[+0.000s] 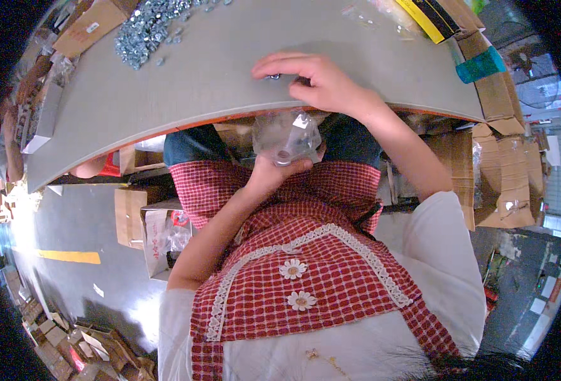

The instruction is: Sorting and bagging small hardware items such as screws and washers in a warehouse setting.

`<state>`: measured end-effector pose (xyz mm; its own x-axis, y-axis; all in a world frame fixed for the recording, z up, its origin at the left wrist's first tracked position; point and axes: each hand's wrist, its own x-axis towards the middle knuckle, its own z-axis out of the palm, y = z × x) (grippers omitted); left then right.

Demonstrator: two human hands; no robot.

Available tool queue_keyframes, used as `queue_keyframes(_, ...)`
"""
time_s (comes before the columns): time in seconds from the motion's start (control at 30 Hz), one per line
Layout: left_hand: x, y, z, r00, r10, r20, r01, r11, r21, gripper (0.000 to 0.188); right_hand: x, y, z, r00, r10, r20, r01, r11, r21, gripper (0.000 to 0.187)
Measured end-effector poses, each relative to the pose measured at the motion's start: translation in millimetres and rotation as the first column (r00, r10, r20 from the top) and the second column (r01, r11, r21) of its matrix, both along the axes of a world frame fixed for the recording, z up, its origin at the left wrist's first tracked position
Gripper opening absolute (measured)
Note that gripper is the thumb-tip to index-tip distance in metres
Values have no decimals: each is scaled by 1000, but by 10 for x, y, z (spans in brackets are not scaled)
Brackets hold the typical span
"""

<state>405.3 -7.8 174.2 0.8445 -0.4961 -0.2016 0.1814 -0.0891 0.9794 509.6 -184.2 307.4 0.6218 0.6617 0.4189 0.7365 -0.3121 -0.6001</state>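
My left hand is closed around a clear plastic bag, held over my lap just below the table edge. The bag has a small white label, and a round ring-like shape shows near its bottom. Above the tabletop, my right hand reaches in from the right with its fingers stretched to the left and the thumb apart. A small shiny metal piece shows at the underside of those fingers; whether they touch it is hard to tell.
A heap of small shiny metal parts lies on the grey table at the far left. Small clear bags lie at the back right, near a teal roll and cardboard boxes. An open carton stands below left.
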Motion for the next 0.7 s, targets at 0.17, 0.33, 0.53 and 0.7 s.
queue_keyframes(0.17,-134,21,222,997,47,-55,-58,974,-220,42,-79,8,21,998,-45,48,47,998,-40,57)
queue_keyframes(0.33,70,17,235,1000,22,-21,-24,997,-71,41,-293,34,31,997,-74,-19,74,997,-3,56)
queue_keyframes(0.53,243,-86,-191,873,241,423,-263,965,-5,34,-401,-171,377,925,149,-350,-116,987,112,46)
queue_keyframes(0.7,282,-110,-237,759,228,610,-385,913,137,28,750,-424,-103,860,-467,204,505,835,-217,48)
